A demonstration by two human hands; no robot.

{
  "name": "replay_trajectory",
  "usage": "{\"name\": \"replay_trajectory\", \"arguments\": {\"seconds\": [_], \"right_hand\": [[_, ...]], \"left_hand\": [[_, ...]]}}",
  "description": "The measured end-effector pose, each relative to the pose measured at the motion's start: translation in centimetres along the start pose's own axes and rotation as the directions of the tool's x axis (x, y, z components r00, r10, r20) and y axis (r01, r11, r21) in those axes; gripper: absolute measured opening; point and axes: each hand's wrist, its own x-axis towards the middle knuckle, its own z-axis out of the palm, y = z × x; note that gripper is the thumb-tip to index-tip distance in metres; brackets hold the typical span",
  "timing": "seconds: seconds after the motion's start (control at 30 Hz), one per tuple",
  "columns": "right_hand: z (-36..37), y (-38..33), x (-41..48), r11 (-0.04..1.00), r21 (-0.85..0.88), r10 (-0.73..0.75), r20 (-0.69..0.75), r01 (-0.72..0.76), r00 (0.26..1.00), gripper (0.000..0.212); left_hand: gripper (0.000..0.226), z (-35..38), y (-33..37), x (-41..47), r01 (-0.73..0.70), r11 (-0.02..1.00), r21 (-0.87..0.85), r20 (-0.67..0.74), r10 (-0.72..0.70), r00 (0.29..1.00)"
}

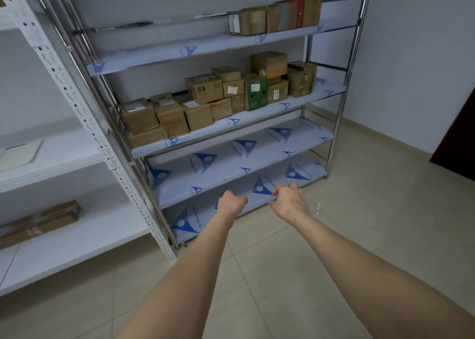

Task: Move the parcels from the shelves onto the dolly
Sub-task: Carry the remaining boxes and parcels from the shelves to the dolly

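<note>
Both bare forearms reach straight forward and down, side by side, toward the low shelves of a metal rack [341, 112]. The left hand [231, 202] is balled loosely, its grip together with nothing in it. The right hand [291, 198] also has its fingers curled in at a shelf's front edge; no object shows in its grip. The parcels [213, 99], mostly brown cardboard boxes and one green box [255, 94], sit well above on the middle shelf, with a further row [277, 17] higher up.
</note>
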Motion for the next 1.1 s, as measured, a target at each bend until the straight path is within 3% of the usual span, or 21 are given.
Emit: {"name": "replay_trajectory", "arguments": {"seconds": [0.07, 0.13, 0.17, 0.4, 0.6, 0.77, 0.8, 0.9, 1.1], "right_hand": [[-1.3, 0.9, 3.1, 1.0, -0.007, -0.014, 0.001, 0.014, 1.0, 0.035], [-3.0, 1.8, 6.3, 0.999, -0.017, -0.028, -0.007, 0.028, 1.0, 0.035], [-3.9, 2.2, 7.8, 0.999, -0.02, -0.035, -0.014, 0.035, 0.999, 0.035], [-8.9, 3.7, 16.6, 0.996, -0.021, -0.084, -0.05, 0.083, 0.995, 0.035], [-12.0, 4.1, 25.0, 0.995, -0.023, -0.102, -0.073, 0.101, 0.992, 0.038], [-14.0, 2.7, 34.0, 0.994, -0.016, -0.107, -0.106, 0.105, 0.989, 0.034], [-14.5, 2.2, 35.9, 0.994, -0.017, -0.108, -0.115, 0.106, 0.988, 0.034], [-16.3, 0.8, 41.5, 0.993, -0.025, -0.117, -0.129, 0.115, 0.985, 0.035], [-21.2, -2.2, 51.4, 0.989, -0.007, -0.142, -0.24, 0.145, 0.96, 0.037]], "left_hand": [[0.046, 1.2, 2.3, 1.8, 0.004, 1.0, -0.001, -0.004, -0.004, 1.0], [0.015, 2.4, 5.0, 3.7, -0.002, 1.0, -0.022, -0.022, 0.002, 1.0], [0.014, 2.9, 6.3, 4.6, -0.006, 0.999, -0.037, -0.032, 0.004, 0.999], [0.061, 5.3, 14.6, 10.5, -0.041, 0.999, -0.025, -0.041, 0.04, 0.998], [0.055, 6.5, 20.3, 16.8, -0.08, 0.997, 0.002, -0.071, 0.08, 0.994], [0.018, 6.5, 25.5, 24.7, -0.119, 0.993, 0.011, -0.081, 0.119, 0.99], [0.018, 6.4, 26.8, 26.4, -0.129, 0.991, 0.022, -0.082, 0.13, 0.988], [0.05, 6.1, 31.0, 31.3, -0.139, 0.99, 0.032, -0.098, 0.141, 0.985], [0.047, 5.4, 40.2, 38.7, -0.253, 0.967, -0.009, -0.136, 0.25, 0.959]]}}
